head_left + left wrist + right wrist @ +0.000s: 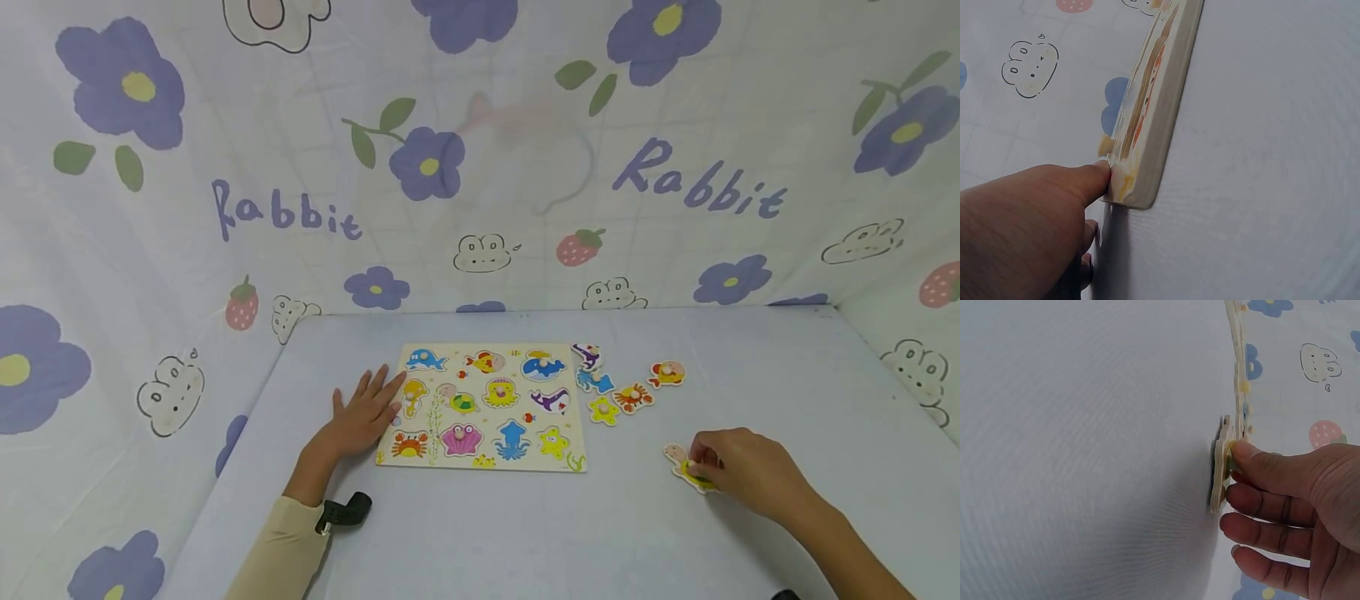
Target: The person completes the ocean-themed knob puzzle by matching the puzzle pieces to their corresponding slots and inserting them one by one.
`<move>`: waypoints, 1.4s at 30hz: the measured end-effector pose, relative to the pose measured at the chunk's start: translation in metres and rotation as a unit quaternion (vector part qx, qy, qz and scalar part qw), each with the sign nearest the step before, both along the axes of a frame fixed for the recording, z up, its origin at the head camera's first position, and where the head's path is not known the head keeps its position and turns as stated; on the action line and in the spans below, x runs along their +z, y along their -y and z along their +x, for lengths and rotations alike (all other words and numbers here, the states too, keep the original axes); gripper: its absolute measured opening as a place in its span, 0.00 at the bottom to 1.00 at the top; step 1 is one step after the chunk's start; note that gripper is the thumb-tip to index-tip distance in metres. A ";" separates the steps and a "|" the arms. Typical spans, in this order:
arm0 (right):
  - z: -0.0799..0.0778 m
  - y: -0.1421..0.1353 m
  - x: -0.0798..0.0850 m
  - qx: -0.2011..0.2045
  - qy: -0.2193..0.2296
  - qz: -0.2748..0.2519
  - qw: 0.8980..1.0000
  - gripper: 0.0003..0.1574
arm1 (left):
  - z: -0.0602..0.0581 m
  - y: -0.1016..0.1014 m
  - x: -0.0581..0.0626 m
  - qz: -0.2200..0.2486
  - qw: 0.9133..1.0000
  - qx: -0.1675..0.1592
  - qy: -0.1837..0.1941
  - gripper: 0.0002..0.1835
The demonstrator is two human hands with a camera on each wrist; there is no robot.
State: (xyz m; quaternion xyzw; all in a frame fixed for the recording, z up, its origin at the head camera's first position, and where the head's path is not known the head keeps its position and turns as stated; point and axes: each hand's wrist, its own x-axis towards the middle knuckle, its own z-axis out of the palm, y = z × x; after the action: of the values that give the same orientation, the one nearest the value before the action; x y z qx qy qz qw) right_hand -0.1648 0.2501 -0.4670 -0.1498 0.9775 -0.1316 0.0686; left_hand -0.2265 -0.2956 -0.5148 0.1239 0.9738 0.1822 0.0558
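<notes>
A flat wooden sea-animal puzzle board (480, 479) lies on the table. My left hand (365, 417) is spread at its left side, straight fingers touching the edge; the left wrist view shows the thumb (1088, 178) against the board's corner. To the board's right, my right hand (742, 471) pinches a green and yellow turtle puzzle piece (677, 454) between thumb and fingers. In the right wrist view the turtle piece (1217, 478) is seen edge-on, close over the table, partly covered by the fingertips. The board's turtle picture (461, 402) shows without a knob.
Loose pieces lie right of the board: a purple whale (587, 358), a blue squid (597, 382), a yellow starfish (603, 411), an orange crab (633, 398) and a red-yellow fish (667, 374). Knobbed pieces such as the pink shell (461, 440) sit in the board. A printed curtain (525, 275) hangs behind.
</notes>
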 end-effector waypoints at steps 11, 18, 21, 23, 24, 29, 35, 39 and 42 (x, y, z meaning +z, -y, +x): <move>0.000 0.002 0.005 0.009 -0.002 0.021 1.000 0.07 | -0.002 0.001 -0.001 -0.001 1.000 0.001 0.008 0.33; -0.001 0.002 0.008 0.020 -0.020 0.022 0.999 0.05 | -0.003 0.001 -0.001 -0.003 1.000 0.002 0.008 0.33; -0.001 0.003 0.009 0.028 -0.029 0.014 0.999 0.05 | -0.003 0.001 -0.002 -0.005 1.000 0.004 0.006 0.33; -0.001 0.004 0.010 0.030 -0.031 0.010 0.999 0.05 | -0.003 0.001 -0.002 -0.007 1.000 0.006 0.009 0.33; -0.001 0.005 0.010 0.031 -0.030 0.009 0.999 0.05 | -0.003 0.001 -0.002 -0.008 1.000 0.005 0.009 0.33; -0.003 0.015 0.014 0.033 -0.027 0.001 0.999 0.06 | -0.002 0.001 -0.002 -0.007 1.000 0.005 0.010 0.33; -0.004 0.033 0.023 0.047 -0.048 -0.011 0.998 0.07 | -0.002 0.000 -0.002 -0.006 1.000 0.006 0.010 0.33; -0.007 0.046 0.029 0.060 -0.060 -0.017 0.996 0.07 | -0.002 0.000 -0.003 -0.005 1.000 0.005 0.008 0.33; -0.008 0.057 0.033 0.070 -0.072 -0.020 0.995 0.07 | -0.002 0.000 -0.002 -0.005 1.000 0.005 0.008 0.33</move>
State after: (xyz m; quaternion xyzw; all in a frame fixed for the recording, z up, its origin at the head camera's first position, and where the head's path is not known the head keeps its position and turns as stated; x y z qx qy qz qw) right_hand -0.1729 0.1932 -0.4336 -0.2283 0.9641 -0.1352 0.0042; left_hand -0.2281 -0.2955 -0.5169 0.1170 0.9748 0.1789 0.0634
